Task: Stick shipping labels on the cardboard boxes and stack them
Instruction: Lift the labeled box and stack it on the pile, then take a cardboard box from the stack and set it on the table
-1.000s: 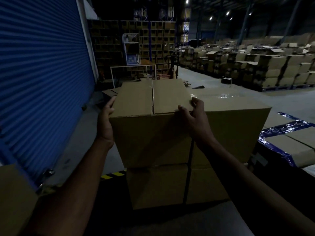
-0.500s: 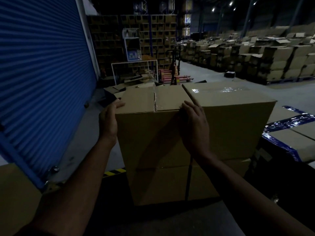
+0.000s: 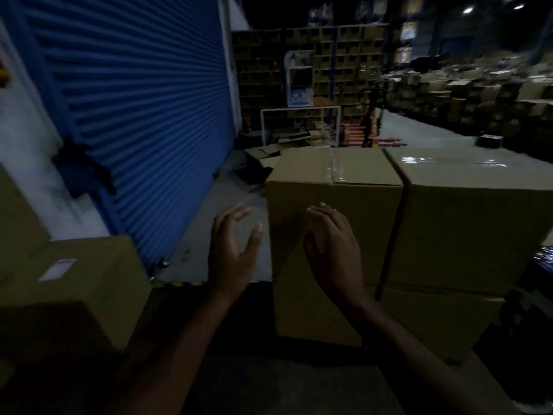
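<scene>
Two hands are raised in front of a stack of cardboard boxes. The fingers of the left hand [image 3: 232,253] are spread and relaxed, holding nothing, just beside the left edge of the top box [image 3: 335,187] and apart from it. The right hand [image 3: 332,250] lies in front of that box's near face with straight, loose fingers; whether the fingertips touch the cardboard cannot be told.

The top box is taped shut along its seam and sits on a lower box [image 3: 314,313]. Just beside it on the right stands a second stack [image 3: 472,229], its top shiny with tape. At lower left another box [image 3: 89,283] carries a white shipping label [image 3: 58,269] on its upper face.

Behind the boxes, a blue roller shutter [image 3: 143,100] fills the left wall. The grey concrete floor [image 3: 209,223] runs past it, with a yellow and black striped edge [image 3: 179,284] near the stack. Farther back, shelving [image 3: 329,55] holds rows of cartons, and stacked boxes [image 3: 493,100] crowd the dim hall under small ceiling lights [image 3: 468,9].
</scene>
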A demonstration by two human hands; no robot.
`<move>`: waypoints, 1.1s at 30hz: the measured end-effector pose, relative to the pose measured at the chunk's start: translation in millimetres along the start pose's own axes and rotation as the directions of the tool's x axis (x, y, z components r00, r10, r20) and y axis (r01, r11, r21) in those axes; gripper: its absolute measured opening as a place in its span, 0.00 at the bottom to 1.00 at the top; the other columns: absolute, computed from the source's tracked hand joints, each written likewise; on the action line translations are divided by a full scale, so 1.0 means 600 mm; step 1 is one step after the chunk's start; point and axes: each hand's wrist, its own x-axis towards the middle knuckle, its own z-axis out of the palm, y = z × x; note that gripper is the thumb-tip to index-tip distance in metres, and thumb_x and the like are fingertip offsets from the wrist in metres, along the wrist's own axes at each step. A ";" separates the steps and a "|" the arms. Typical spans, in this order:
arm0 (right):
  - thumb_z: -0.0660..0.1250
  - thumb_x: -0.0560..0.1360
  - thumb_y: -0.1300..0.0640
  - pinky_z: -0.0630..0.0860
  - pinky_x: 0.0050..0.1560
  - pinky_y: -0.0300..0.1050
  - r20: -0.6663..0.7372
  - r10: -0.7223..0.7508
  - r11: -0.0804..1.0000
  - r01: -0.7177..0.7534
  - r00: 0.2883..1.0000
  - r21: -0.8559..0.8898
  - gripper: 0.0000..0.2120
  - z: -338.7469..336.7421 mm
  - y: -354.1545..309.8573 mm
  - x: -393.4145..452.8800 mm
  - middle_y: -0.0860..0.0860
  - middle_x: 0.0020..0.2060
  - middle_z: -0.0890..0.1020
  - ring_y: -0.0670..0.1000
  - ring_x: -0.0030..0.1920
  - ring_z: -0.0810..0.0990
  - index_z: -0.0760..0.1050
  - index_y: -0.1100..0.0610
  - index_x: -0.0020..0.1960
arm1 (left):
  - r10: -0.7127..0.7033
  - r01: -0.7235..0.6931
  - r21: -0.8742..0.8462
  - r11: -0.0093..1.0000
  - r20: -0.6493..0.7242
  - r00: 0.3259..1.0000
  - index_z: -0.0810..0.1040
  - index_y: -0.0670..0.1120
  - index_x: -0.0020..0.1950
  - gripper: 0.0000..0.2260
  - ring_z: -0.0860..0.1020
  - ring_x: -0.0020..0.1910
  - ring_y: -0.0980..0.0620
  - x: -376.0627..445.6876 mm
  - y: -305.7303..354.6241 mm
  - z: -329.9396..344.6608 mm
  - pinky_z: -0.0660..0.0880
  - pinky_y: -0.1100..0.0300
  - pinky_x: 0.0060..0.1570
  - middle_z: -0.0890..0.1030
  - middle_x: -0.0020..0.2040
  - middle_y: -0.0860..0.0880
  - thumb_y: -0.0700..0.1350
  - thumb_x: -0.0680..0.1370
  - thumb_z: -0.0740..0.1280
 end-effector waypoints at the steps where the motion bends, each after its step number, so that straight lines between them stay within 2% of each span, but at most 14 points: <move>1: 0.68 0.73 0.66 0.68 0.67 0.43 0.016 0.000 0.999 -0.001 1.000 0.053 0.20 0.013 -0.015 -0.010 0.52 0.62 0.77 0.49 0.67 0.70 0.75 0.58 0.64 | -0.006 0.006 0.028 1.000 -0.013 1.000 0.76 0.48 0.65 0.19 0.71 0.68 0.58 -0.024 -0.002 -0.019 0.72 0.57 0.65 0.73 0.65 0.53 0.58 0.79 0.64; 3: 0.68 0.74 0.63 0.69 0.64 0.41 0.079 0.023 0.989 -0.034 0.997 0.143 0.18 0.044 -0.042 -0.029 0.51 0.61 0.77 0.49 0.65 0.72 0.75 0.55 0.63 | -0.021 0.024 0.079 0.997 -0.036 0.999 0.76 0.48 0.65 0.19 0.72 0.66 0.58 -0.069 -0.009 -0.062 0.73 0.55 0.64 0.73 0.64 0.53 0.57 0.79 0.65; 5: 0.68 0.76 0.59 0.72 0.61 0.42 0.149 0.040 0.975 -0.071 0.988 0.209 0.17 0.082 -0.072 -0.049 0.49 0.61 0.76 0.46 0.63 0.73 0.75 0.53 0.64 | -0.047 0.053 0.142 0.988 -0.052 0.998 0.76 0.48 0.64 0.18 0.73 0.66 0.57 -0.110 -0.023 -0.115 0.73 0.53 0.65 0.74 0.63 0.54 0.56 0.79 0.65; 8: 0.68 0.76 0.58 0.71 0.58 0.39 0.225 -0.004 0.952 -0.065 0.974 0.299 0.16 0.139 -0.129 -0.073 0.47 0.59 0.78 0.45 0.61 0.74 0.75 0.53 0.63 | -0.126 0.147 0.208 0.967 -0.110 0.986 0.76 0.50 0.64 0.17 0.74 0.66 0.55 -0.158 -0.051 -0.198 0.73 0.50 0.65 0.74 0.63 0.54 0.56 0.78 0.67; 10: 0.68 0.76 0.58 0.68 0.59 0.37 0.288 -0.019 0.933 -0.086 0.958 0.349 0.15 0.175 -0.169 -0.089 0.48 0.58 0.79 0.46 0.60 0.74 0.75 0.54 0.63 | -0.190 0.223 0.225 0.948 -0.161 0.969 0.76 0.52 0.64 0.17 0.74 0.65 0.55 -0.183 -0.071 -0.250 0.74 0.50 0.64 0.73 0.62 0.55 0.57 0.78 0.68; 14: 0.68 0.76 0.59 0.70 0.63 0.43 0.415 -0.048 0.909 -0.132 0.909 0.395 0.17 0.247 -0.243 -0.118 0.50 0.60 0.78 0.49 0.62 0.74 0.74 0.56 0.64 | -0.273 0.333 0.249 0.909 -0.246 0.930 0.76 0.50 0.64 0.19 0.73 0.62 0.59 -0.220 -0.111 -0.348 0.74 0.55 0.62 0.71 0.61 0.59 0.57 0.76 0.68; 17: 0.68 0.75 0.59 0.74 0.61 0.50 0.470 -0.067 0.905 -0.145 0.880 0.401 0.16 0.292 -0.299 -0.126 0.52 0.59 0.78 0.51 0.61 0.75 0.75 0.56 0.63 | -0.313 0.396 0.254 0.882 -0.312 0.897 0.75 0.53 0.63 0.20 0.73 0.61 0.64 -0.230 -0.145 -0.414 0.73 0.61 0.60 0.72 0.61 0.56 0.60 0.75 0.67; 20: 0.68 0.75 0.59 0.74 0.59 0.48 0.504 -0.096 0.911 -0.129 0.859 0.392 0.17 0.341 -0.357 -0.133 0.52 0.60 0.78 0.51 0.60 0.76 0.75 0.56 0.64 | -0.372 0.458 0.219 0.862 -0.341 0.863 0.74 0.56 0.64 0.16 0.72 0.61 0.67 -0.231 -0.187 -0.477 0.72 0.62 0.60 0.73 0.62 0.56 0.53 0.77 0.71; 26: 0.68 0.75 0.55 0.72 0.60 0.44 0.556 -0.035 0.932 -0.174 0.830 0.319 0.17 0.463 -0.455 -0.135 0.50 0.60 0.78 0.49 0.61 0.75 0.75 0.54 0.63 | -0.508 0.572 0.155 0.805 -0.318 0.801 0.71 0.59 0.65 0.18 0.71 0.63 0.57 -0.206 -0.282 -0.594 0.69 0.62 0.56 0.72 0.66 0.56 0.53 0.78 0.70; 30: 0.68 0.76 0.54 0.72 0.60 0.42 0.572 0.010 0.941 -0.201 0.821 0.272 0.17 0.540 -0.508 -0.131 0.49 0.61 0.78 0.47 0.61 0.75 0.74 0.53 0.65 | -0.587 0.630 0.074 0.773 -0.294 0.754 0.71 0.54 0.69 0.20 0.71 0.65 0.52 -0.186 -0.347 -0.654 0.71 0.56 0.57 0.71 0.67 0.53 0.51 0.78 0.70; 33: 0.68 0.76 0.55 0.70 0.56 0.39 0.592 0.035 0.958 -0.197 0.805 0.211 0.17 0.585 -0.532 -0.131 0.50 0.61 0.78 0.48 0.60 0.76 0.75 0.55 0.64 | -0.634 0.677 0.077 0.732 -0.289 0.718 0.70 0.52 0.71 0.22 0.71 0.65 0.51 -0.174 -0.393 -0.683 0.72 0.53 0.58 0.71 0.69 0.50 0.52 0.78 0.69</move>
